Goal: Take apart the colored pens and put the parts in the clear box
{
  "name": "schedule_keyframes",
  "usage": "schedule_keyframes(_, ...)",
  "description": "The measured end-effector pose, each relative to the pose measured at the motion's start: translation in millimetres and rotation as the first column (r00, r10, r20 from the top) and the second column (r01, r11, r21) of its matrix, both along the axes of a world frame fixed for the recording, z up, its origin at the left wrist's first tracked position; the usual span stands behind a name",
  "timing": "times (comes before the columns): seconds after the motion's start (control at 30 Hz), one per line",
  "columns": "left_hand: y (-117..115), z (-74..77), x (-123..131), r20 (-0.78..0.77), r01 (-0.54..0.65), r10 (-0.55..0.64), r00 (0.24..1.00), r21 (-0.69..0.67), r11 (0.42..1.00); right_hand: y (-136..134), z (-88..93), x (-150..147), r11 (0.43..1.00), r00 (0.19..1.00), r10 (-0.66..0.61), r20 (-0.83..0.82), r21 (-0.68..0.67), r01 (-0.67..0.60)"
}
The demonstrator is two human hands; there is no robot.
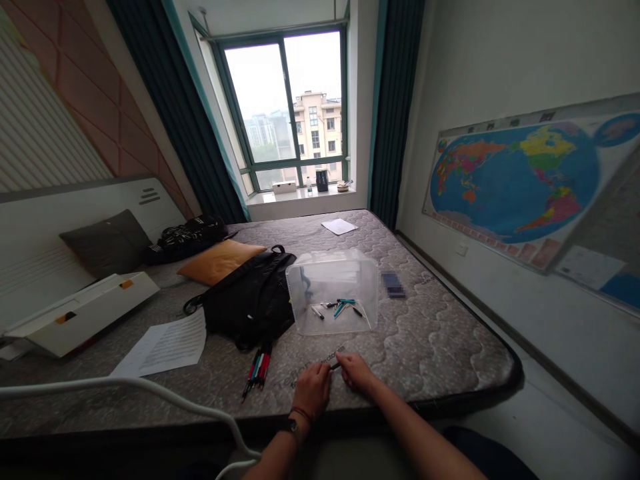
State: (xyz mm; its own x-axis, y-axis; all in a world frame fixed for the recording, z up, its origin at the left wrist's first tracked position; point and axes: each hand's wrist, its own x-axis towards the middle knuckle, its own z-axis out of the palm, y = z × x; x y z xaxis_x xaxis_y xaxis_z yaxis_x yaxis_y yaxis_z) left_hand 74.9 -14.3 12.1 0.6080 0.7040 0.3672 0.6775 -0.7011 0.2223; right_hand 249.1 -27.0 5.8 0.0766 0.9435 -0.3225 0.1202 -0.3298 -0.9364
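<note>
My left hand [312, 390] and my right hand [356, 372] are close together near the front edge of a quilted grey mattress [430, 340]. Between their fingers is a short dark pen [335, 365], mostly hidden by them. Farther ahead, a clear plastic box [350, 275] sits on the mattress with several pens and markers [337, 308] inside. A bundle of red, black and teal pens [258, 371] lies to the left of my hands, out of their reach by a short gap.
A black backpack [247, 300] lies left of the box, and a blurred phone [393, 285] lies to its right. Loose papers [167, 345], an orange cushion [220, 260], a white box [85, 313] and a white cable [140, 390] are also nearby.
</note>
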Motion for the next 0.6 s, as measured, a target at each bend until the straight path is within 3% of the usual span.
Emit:
schedule_keyframes(0.37,1.9,-8.6,-1.2,0.080,-0.027,0.031,0.996,-0.051,0.998,-0.2,-0.1,-1.4,1.000,0.999,-0.007,0.032,0.006,0.006)
schedule_keyframes(0.6,-1.3,1.7,0.2,0.021,-0.012,0.012,1.000,-0.007,1.000,-0.4,0.9,-1.4,1.000,0.999,-0.007,0.036,0.011,0.007)
